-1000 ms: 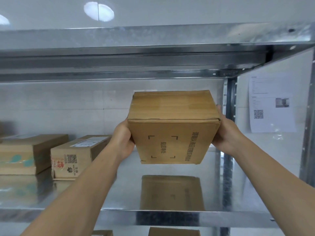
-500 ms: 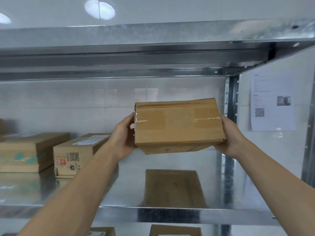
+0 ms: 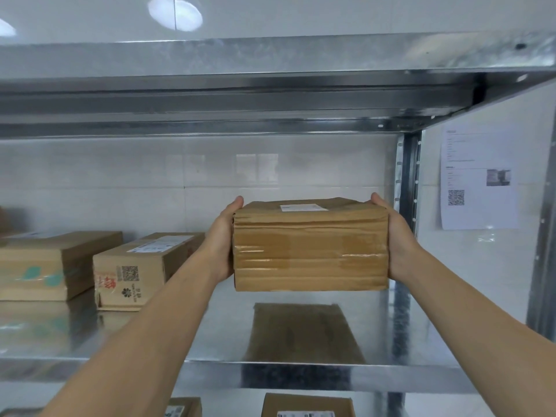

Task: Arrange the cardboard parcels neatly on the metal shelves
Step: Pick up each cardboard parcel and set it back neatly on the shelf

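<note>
A person holds a taped parcel (image 3: 310, 254) in the air above the metal shelf (image 3: 210, 335). The left grip (image 3: 221, 239) and right grip (image 3: 397, 236) clasp its two ends, thumbs hooked over the top edge. A labelled box (image 3: 138, 272) and a longer box (image 3: 51, 263) sit on the shelf to its left.

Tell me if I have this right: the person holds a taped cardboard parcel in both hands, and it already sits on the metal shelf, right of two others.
Not quite. The head view shows the parcel held in the air above the metal shelf, a gap beneath it. The left hand and right hand do hold its sides, right of two other parcels.
</note>
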